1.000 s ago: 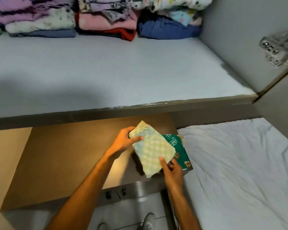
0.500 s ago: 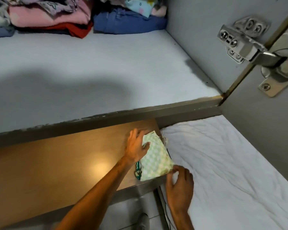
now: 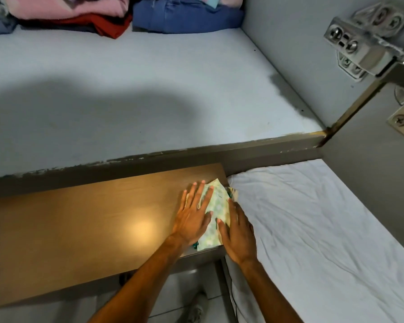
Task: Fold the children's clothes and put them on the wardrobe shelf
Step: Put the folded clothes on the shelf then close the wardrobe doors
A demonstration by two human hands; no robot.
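Observation:
A small folded garment in a pale green and white check lies at the right end of a brown wooden top, over a darker green piece whose edge peeks out underneath. My left hand rests flat on the garment's left half with fingers spread. My right hand lies flat along its right edge. Neither hand grips the cloth. Above and behind is the grey wardrobe shelf, with folded piles at its back: pink and red clothes and blue denim.
A bed with a white sheet adjoins the wooden top on the right. The wardrobe's open door and its metal hinge stand at the upper right. The tiled floor and my shoe show below.
The checked garment, held up in both hands a second ago, now lies on the wooden top over the green piece. Both hands have flattened onto it, and the view has shifted right.

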